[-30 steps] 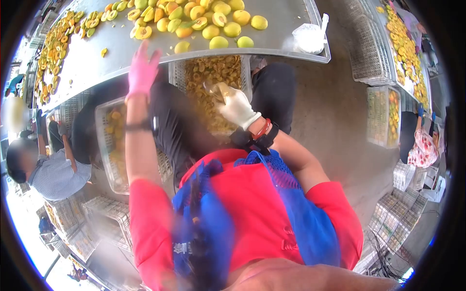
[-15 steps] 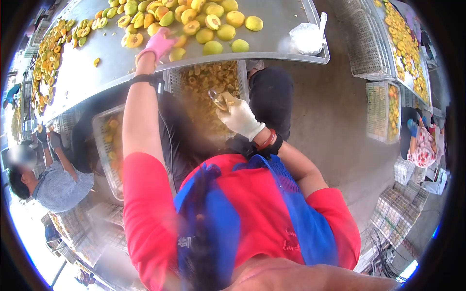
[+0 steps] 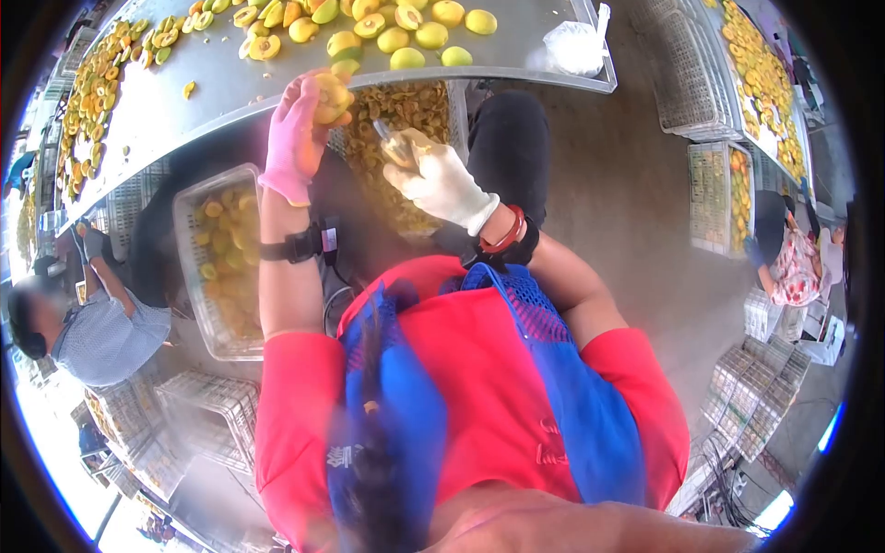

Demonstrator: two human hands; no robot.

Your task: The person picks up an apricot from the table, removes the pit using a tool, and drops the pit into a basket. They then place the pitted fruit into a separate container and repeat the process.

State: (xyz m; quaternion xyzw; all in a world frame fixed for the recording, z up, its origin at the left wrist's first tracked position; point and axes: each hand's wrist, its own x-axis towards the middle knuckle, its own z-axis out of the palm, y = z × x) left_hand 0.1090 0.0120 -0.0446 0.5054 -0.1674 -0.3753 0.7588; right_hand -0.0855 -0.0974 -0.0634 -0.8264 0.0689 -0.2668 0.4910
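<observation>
In a pink glove, my left hand [image 3: 297, 138] holds a yellow-orange fruit [image 3: 331, 98] just off the front edge of the metal table [image 3: 212, 101]. My right hand [image 3: 442, 182], in a white glove, is closed round a small metal-tipped tool [image 3: 392, 141], with its tip pointing up and left towards the fruit. Beneath both hands is a crate [image 3: 458, 115] full of cut fruit pieces [image 3: 406, 106]. Whole and halved fruits [image 3: 394, 39] lie on the table beyond my hands.
A white plastic bag [image 3: 573, 48] sits at the table's right corner. Another fruit crate [image 3: 191, 276] stands at the left. Two other people [image 3: 115, 336] are at the far left and far right [image 3: 797, 267]. Stacked crates [image 3: 758, 392] stand at the right.
My left hand has come back from the table towards me and now has a fruit in it. My right hand, still holding the tool, has moved slightly up and left.
</observation>
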